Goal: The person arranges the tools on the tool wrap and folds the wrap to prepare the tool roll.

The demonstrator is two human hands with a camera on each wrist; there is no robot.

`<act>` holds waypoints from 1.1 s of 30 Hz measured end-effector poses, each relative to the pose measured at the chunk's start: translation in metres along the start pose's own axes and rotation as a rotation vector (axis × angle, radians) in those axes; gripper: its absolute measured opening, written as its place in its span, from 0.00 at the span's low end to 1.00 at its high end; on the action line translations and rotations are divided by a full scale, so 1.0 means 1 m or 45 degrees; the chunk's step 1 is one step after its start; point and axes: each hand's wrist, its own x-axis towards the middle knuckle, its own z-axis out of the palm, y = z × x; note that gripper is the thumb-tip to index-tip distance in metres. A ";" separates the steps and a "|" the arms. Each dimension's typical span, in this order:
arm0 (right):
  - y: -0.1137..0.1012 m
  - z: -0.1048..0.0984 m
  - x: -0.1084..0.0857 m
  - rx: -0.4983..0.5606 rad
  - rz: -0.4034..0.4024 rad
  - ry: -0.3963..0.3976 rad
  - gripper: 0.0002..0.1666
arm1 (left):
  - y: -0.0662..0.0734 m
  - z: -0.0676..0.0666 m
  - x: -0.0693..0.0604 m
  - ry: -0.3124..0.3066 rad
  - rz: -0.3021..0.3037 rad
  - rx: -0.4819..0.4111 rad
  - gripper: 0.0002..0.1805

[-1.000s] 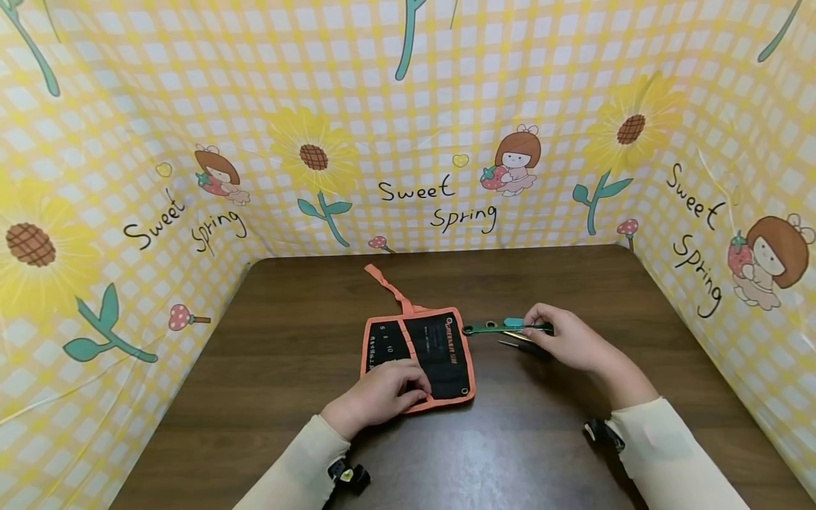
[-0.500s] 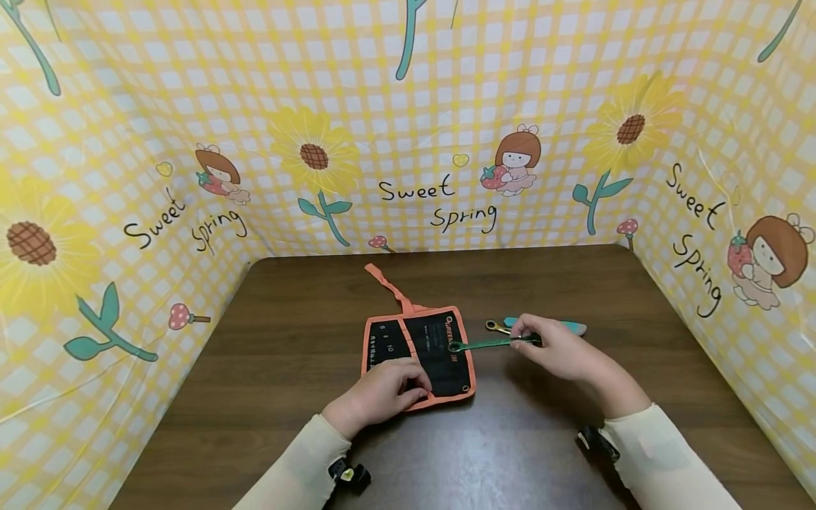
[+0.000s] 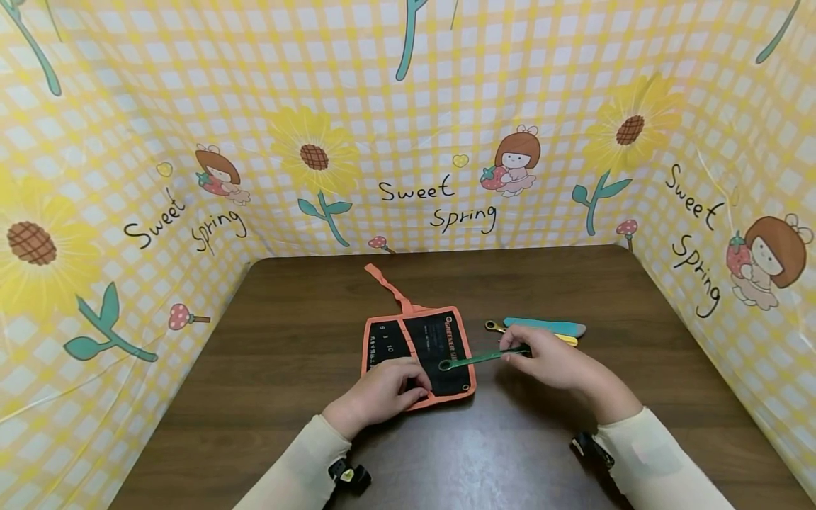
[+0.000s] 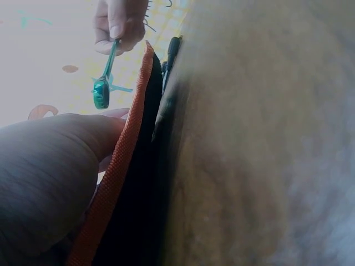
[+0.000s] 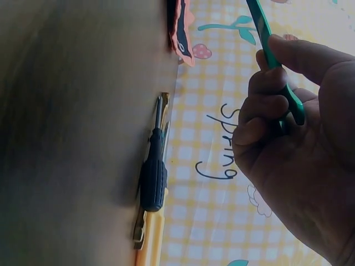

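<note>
- The pouch [image 3: 436,336] lies on the table [image 3: 268,368], its strap [image 3: 389,285] stretching behind.
- The left hand [image 3: 382,393] is at the pouch's near edge.
- The wrench [image 3: 481,358], in the right hand [image 3: 551,358], reaches above the pouch's right half.
- The screwdriver [image 5: 153,185] lies right of the pouch.

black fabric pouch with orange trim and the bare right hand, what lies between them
In the head view, a slim green metal wrench spans that stretch: the right hand holds one end, and the ring end appears over the pouch.
</note>
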 end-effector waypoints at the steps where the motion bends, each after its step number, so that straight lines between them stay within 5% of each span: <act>1: -0.001 0.001 0.000 0.005 0.004 -0.013 0.05 | 0.000 0.000 0.000 0.001 0.002 0.002 0.05; 15: -0.004 0.009 0.001 -0.015 -0.024 -0.166 0.03 | -0.002 0.000 0.001 0.040 0.050 0.017 0.05; 33: -0.004 0.019 0.007 -0.064 -0.061 -0.243 0.03 | -0.003 0.002 0.000 0.042 0.055 0.031 0.04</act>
